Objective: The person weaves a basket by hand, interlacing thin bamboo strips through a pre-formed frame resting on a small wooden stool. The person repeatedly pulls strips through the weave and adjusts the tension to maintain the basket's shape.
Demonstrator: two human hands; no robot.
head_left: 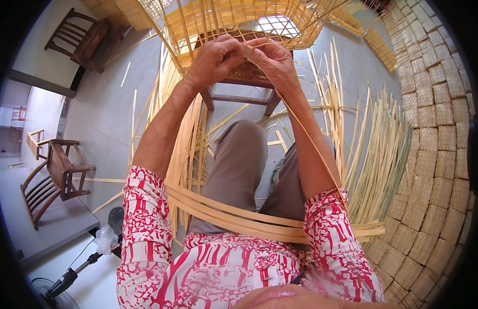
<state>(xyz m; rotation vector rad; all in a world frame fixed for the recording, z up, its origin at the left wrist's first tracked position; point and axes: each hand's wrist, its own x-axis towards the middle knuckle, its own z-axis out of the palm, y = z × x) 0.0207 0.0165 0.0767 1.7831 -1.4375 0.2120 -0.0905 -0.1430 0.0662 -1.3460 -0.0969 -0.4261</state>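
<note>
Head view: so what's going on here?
A seated person's left hand and right hand meet at the near side of a woven basket. The right hand pinches a thin strip that runs down along that forearm; what the left one grips is hard to make out. Flat strips lie across the lap, and a long pile of strips lies to the right.

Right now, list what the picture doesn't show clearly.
Head view:
Left hand, what it holds: covered by its own fingers.
Basket, upper part: cut off by the top edge.
Wooden support, top: partly hidden by basket and right hand.
Fan: cut off by dark lens rim.
</note>
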